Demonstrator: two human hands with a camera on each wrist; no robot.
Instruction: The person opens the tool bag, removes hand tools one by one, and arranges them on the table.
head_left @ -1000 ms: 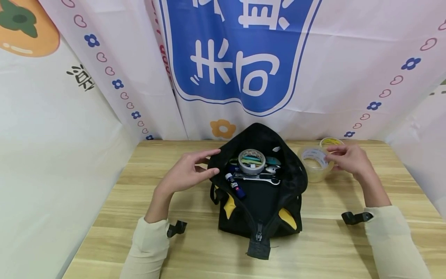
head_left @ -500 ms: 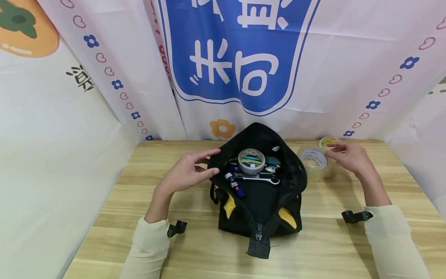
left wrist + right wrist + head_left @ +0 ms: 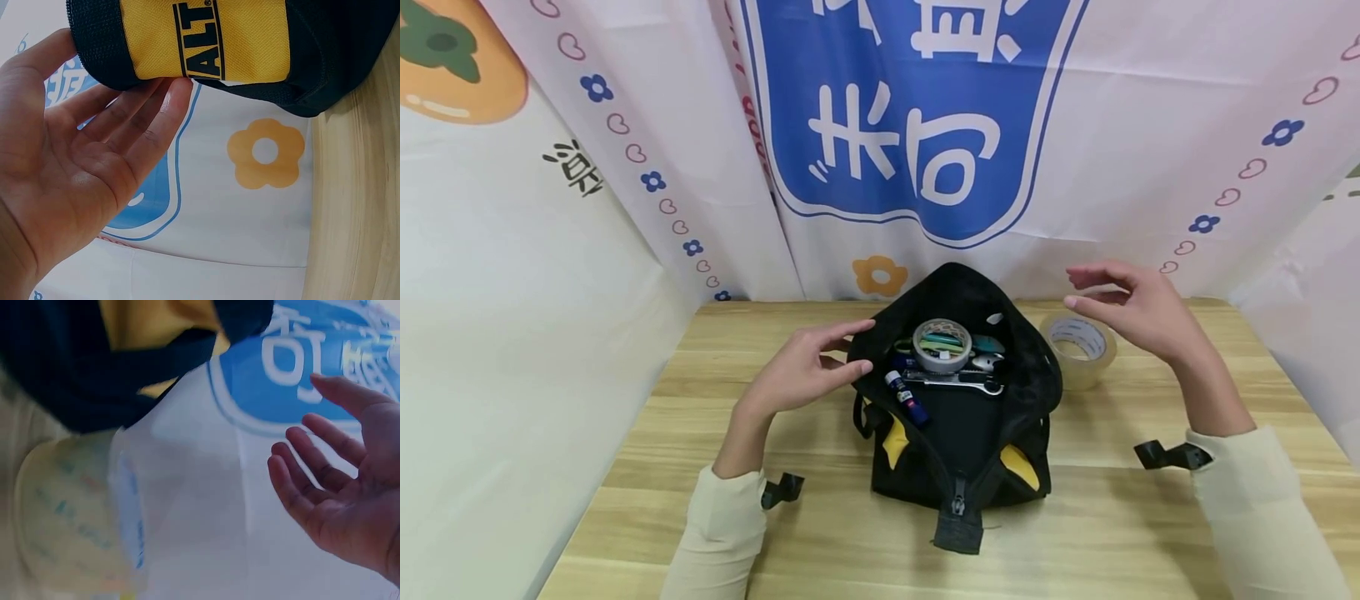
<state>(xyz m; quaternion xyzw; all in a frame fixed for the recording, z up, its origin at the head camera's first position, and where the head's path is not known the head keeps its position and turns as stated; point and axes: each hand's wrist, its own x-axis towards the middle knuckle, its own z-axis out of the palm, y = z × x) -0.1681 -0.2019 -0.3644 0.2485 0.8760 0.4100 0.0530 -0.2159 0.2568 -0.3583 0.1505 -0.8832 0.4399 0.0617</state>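
A black and yellow tool bag (image 3: 962, 450) stands unzipped with its mouth spread wide. My left hand (image 3: 808, 367) holds its left rim, thumb at the inner edge and fingers against the yellow outer panel (image 3: 250, 44). Inside lie a pale roll of tape (image 3: 942, 367), a blue glue stick (image 3: 907, 400), a silver wrench (image 3: 981, 386) and several small teal and green items (image 3: 988, 345). To the right of the bag rests a clear packing tape roll (image 3: 1101, 367). Above it hovers my right hand (image 3: 1138, 308), fingers spread and loosely bent, holding nothing.
The bag's strap end with the zip pull (image 3: 958, 508) points toward me on the wooden table (image 3: 805, 533). A printed white cloth (image 3: 700, 150) hangs right behind the table's far edge. Black camera mounts (image 3: 1172, 457) stick out at both wrists.
My right hand has let go of the clear tape roll and risen up and back. A second, yellow-lined roll behind it is now covered by that hand. The left hand stays put.
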